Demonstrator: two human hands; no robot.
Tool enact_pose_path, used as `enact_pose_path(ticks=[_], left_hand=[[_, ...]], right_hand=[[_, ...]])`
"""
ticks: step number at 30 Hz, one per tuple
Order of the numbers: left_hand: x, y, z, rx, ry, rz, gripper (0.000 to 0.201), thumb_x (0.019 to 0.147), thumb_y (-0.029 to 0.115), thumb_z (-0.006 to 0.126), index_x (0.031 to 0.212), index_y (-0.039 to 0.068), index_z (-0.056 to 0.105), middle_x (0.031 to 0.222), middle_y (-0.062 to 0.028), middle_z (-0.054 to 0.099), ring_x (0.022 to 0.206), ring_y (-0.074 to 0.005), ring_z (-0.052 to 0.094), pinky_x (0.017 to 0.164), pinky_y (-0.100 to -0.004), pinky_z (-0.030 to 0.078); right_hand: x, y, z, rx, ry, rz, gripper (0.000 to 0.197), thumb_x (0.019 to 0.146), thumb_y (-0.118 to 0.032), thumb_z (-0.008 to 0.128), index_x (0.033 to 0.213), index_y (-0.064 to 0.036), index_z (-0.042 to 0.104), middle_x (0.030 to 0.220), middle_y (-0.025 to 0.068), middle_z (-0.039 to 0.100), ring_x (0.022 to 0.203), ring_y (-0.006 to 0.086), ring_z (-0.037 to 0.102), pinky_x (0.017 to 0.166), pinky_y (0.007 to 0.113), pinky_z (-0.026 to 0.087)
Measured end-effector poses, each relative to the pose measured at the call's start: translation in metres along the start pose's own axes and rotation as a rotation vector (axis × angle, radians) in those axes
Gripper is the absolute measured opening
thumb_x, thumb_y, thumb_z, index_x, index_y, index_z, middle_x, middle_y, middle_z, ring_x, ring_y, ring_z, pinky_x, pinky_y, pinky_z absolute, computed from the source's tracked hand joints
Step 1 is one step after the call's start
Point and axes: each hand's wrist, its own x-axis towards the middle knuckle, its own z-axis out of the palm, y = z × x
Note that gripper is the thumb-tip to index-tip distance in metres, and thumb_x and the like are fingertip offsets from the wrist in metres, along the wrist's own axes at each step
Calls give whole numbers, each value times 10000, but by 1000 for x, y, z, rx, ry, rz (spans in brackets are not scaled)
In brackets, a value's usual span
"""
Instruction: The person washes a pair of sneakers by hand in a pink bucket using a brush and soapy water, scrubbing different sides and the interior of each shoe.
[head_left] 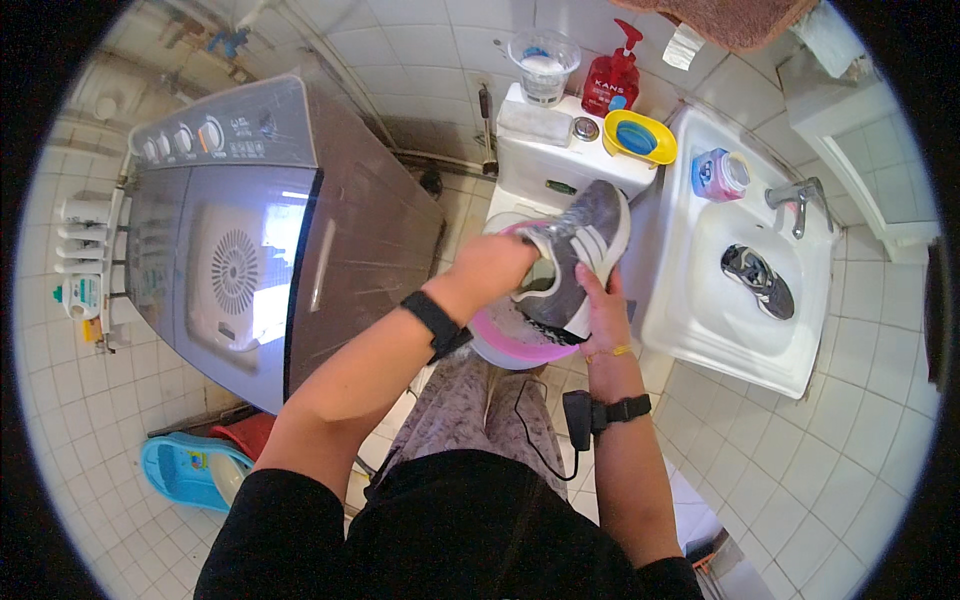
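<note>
A grey sneaker (590, 235) with white stripes and a white sole is held tilted over a pink basin (528, 350) with dark, sudsy-looking water in it. My right hand (604, 312) grips the shoe along its sole edge, thumb on its side. At the shoe's opening, my left hand (497, 264) is closed, knuckles up; its fingertips and whatever they hold are hidden. A second dark sneaker (758, 282) lies in the white sink (690, 335) to the right.
Left stands a washing machine (350, 240). On the toilet tank (600, 170) are a clear tub (543, 72), a red pump bottle (611, 75) and a yellow-and-blue dish (640, 137). A jar (720, 175) sits by the faucet (798, 195). Blue basin (180, 470) at lower left.
</note>
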Motion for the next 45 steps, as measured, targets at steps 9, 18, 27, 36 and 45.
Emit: enact_pose_path(ticks=[9, 18, 27, 36, 45], left_hand=[[9, 0, -26, -382, -66, 24, 300, 893, 108, 524, 1142, 108, 691, 854, -213, 678, 757, -418, 662, 705, -492, 527], [18, 26, -15, -817, -195, -22, 176, 936, 95, 541, 1003, -30, 646, 832, -204, 656, 765, -242, 611, 744, -383, 502], [22, 31, -19, -811, -103, 1, 164, 960, 106, 535, 938, -45, 596, 778, -208, 599, 704, -213, 554, 705, -369, 485], [-1, 15, -44, 4, 62, 87, 455, 928, 181, 572, 1346, 355, 607, 790, -146, 641, 718, -331, 681, 598, -441, 540], [-1, 28, -10, -481, -135, -62, 277, 971, 187, 607, 1231, 172, 701, 983, -169, 721, 852, -278, 709, 753, -365, 554]], right_hand=[[-1, -9, -4, 88, 27, 102, 578, 926, -126, 715, 1446, -75, 468, 1277, 78, 635, 1093, 203, 640, 907, 339, 535], [6, -1, -19, -62, 87, 92, 577, 950, -281, 716, 1417, -53, 467, 1304, 90, 606, 1142, 220, 605, 949, 376, 521], [-1, -6, -5, -36, 57, 70, 603, 977, -360, 669, 1455, -96, 413, 1375, 84, 562, 1212, 238, 570, 998, 410, 499], [8, -19, -24, 25, 123, -129, 602, 925, -234, 747, 1420, -73, 443, 1327, 90, 581, 1162, 223, 586, 981, 374, 504], [13, -18, -34, -7, 70, -197, 589, 831, -2, 790, 1349, -36, 512, 1234, 79, 644, 1086, 203, 630, 980, 352, 498]])
